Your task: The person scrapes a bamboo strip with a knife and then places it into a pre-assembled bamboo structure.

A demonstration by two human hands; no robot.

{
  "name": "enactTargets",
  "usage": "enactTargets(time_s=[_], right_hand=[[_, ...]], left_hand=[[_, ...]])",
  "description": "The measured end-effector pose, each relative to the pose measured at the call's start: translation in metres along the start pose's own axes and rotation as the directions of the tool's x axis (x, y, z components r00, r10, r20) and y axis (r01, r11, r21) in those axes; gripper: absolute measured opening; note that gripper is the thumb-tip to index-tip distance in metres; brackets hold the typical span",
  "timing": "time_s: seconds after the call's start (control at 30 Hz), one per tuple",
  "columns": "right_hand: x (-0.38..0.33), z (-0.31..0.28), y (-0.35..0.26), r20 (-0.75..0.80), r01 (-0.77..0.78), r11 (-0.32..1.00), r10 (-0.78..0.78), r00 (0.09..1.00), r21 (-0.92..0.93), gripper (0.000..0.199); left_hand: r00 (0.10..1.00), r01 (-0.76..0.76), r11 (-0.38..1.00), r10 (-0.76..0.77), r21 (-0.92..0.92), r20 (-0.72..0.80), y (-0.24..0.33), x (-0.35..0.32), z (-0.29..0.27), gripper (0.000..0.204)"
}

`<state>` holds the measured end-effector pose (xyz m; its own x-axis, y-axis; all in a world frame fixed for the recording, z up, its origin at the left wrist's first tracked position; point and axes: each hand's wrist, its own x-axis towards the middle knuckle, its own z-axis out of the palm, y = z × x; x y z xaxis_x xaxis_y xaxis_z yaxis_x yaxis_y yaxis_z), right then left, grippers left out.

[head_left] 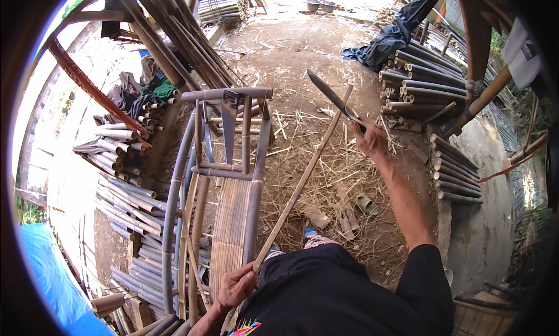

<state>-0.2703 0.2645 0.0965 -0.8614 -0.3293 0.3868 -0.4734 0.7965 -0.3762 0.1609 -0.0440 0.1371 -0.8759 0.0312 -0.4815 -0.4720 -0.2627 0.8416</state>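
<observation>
Bamboo strip and large knife held, one in each hand

Right hand (370,138): closed around the handle of a long-bladed knife (327,90), its dark blade pointing up and to the left. Left hand (237,285): fingers closed around the lower part of a bamboo strip (307,176), beside the dark shirt (343,283). The strip slants up and to the right from that hand, its far end near the knife. Blade and strip cross in view; whether they touch cannot be determined.

To the left of the strip stands a bamboo bench (232,219) with a slatted top. A handsaw (229,129) hangs at its far rail, handle up, blade down.

Pale shavings (314,155) litter the earth floor under and around the strip. An olive sandal (367,205) lies among them, near the right forearm. Cut poles (431,86) are stacked at the far right, with dark cloth (384,45) draped at their far end.
</observation>
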Motion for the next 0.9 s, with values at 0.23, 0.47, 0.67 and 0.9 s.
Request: enactTargets(time_s=[0.23, 0.47, 0.67, 0.9], right_hand=[[0.053, -0.054, 0.080, -0.124, -0.525, 0.820, 0.559, 0.820, 0.229, 0.072], [-0.025, 0.013, -0.096, 0.142, -0.148, 0.885, 0.093, 0.985, 0.442, 0.053], [-0.106, 0.041, -0.187, -0.103, 0.475, 0.842, -0.465, 0.879, 0.255, 0.056], [-0.059, 0.034, -0.136, 0.100, 0.198, 0.962, -0.219, 0.971, 0.187, 0.061]], left_hand=[[0.997, 0.069, 0.997, -0.069, 0.021, 0.017, -0.045, -0.045, -0.041, 0.046], [0.999, -0.026, 0.989, 0.020, -0.146, -0.044, 0.026, 0.068, -0.004, 0.048], [0.995, 0.097, 0.792, -0.079, -0.603, 0.057, 0.057, 0.131, 0.012, 0.043], [0.994, 0.072, 0.889, -0.029, -0.451, 0.101, 0.047, 0.092, 0.029, 0.047]])
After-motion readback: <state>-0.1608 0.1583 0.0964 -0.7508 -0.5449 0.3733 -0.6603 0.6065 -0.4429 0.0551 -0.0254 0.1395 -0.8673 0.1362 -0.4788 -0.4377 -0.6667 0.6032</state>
